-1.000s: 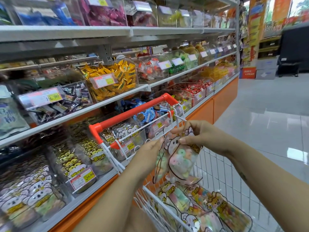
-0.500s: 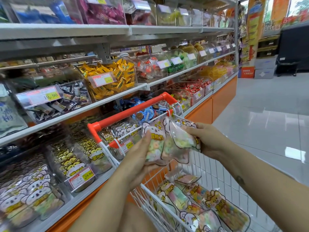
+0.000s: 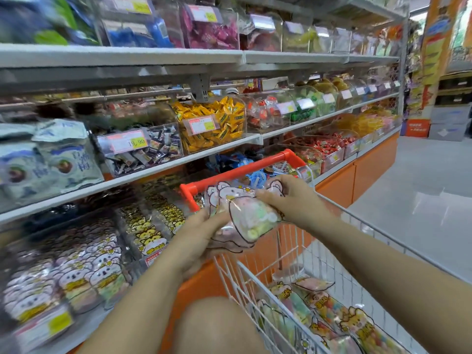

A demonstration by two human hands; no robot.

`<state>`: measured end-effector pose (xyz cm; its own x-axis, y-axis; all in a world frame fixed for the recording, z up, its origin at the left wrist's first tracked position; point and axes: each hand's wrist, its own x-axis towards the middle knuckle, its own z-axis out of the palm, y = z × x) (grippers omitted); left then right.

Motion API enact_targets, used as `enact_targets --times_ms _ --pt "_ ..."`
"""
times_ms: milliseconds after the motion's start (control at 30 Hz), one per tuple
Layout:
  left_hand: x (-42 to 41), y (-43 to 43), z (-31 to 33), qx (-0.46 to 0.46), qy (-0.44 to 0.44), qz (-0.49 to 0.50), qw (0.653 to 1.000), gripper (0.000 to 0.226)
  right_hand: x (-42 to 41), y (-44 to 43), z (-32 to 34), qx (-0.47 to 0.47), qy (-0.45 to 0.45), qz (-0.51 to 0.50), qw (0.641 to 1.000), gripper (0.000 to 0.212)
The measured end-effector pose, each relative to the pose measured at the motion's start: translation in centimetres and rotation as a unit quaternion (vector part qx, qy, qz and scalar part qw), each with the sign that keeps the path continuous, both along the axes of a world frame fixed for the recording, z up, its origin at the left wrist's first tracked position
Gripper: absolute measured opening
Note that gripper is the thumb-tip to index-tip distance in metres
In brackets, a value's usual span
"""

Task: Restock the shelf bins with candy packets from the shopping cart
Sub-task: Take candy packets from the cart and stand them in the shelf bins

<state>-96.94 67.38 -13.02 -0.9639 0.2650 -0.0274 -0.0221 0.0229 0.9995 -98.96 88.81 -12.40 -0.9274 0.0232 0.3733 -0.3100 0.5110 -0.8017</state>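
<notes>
Two hands are recorded holding a small bunch of candy packets (image 3: 244, 215) above the near end of the shopping cart (image 3: 329, 254), just below its red handle (image 3: 242, 176). The left hand (image 3: 201, 236) is curled under the bunch from the lower left, with the thumb laid on the front film. The right hand (image 3: 291, 198) is closed over the top right edge, and the printed header is pinched by its fingers. The held packets are clear, bear-printed and filled with pastel ring sweets — the count in the bunch cannot be told. Loose packets (image 3: 332, 310) of a similar kind are laid flat in the cart basket at lower right. Matching bear packets are stood in rows in the lower shelf bin (image 3: 84, 264) at the left, blurred. A bin of yellow sweets (image 3: 212, 123) is noted on the shelf above — well apart from both hands.
</notes>
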Motion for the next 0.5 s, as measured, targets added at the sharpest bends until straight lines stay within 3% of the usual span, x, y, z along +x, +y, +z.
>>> enact_targets --times_ms 67,133,233,500 --pt "0.3 -2.9 0.4 0.019 -0.001 0.024 1.000 0.038 0.7 -2.2 2.2 0.056 0.063 0.039 0.996 0.027" --pt "1.2 -5.5 0.7 0.028 -0.017 0.029 0.999 0.047 1.3 -5.0 4.1 0.115 0.100 0.110 0.982 0.021" --pt "3.3 -8.9 0.9 0.049 -0.027 0.025 0.998 0.035 1.1 -9.7 5.3 0.177 0.114 0.177 0.962 0.027" --pt "6.6 -17.8 -1.5 0.047 -0.026 0.111 0.992 0.070 -1.3 -21.0 3.2 0.238 0.046 0.308 0.920 0.028"
